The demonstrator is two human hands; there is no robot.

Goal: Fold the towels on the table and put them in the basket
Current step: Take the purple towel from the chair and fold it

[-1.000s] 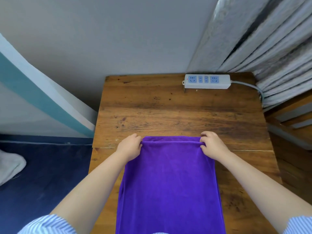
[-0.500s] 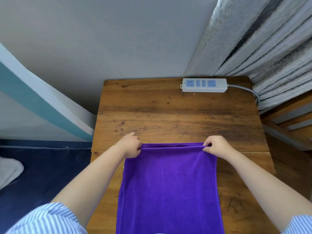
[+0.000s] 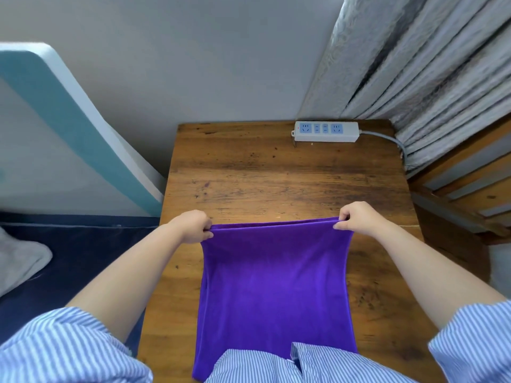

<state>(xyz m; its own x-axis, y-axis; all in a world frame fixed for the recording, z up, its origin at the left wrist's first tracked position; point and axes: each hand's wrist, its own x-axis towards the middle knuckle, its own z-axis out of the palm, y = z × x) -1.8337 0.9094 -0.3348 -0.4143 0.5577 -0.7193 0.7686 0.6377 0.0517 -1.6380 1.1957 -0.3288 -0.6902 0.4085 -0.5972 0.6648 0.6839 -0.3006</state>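
Note:
A purple towel (image 3: 273, 286) lies doubled over on the wooden table (image 3: 276, 175), running from mid-table down to the near edge, where my striped shirt hides its lower end. My left hand (image 3: 190, 225) pinches its far left corner and my right hand (image 3: 356, 219) pinches its far right corner. The far edge is stretched taut between them and shows two layers. No basket is in view.
A white power strip (image 3: 326, 131) with a grey cable sits at the table's far right corner. Grey curtains (image 3: 414, 64) and wooden slats (image 3: 464, 183) stand to the right. Left of the table are a white-and-teal panel (image 3: 69, 128), dark blue floor and a grey cloth (image 3: 19, 258).
Both hands have drawn the towel's far edge back toward me and slightly up, and the edge is stretched wider. The camera has tilted, showing more of my shirt.

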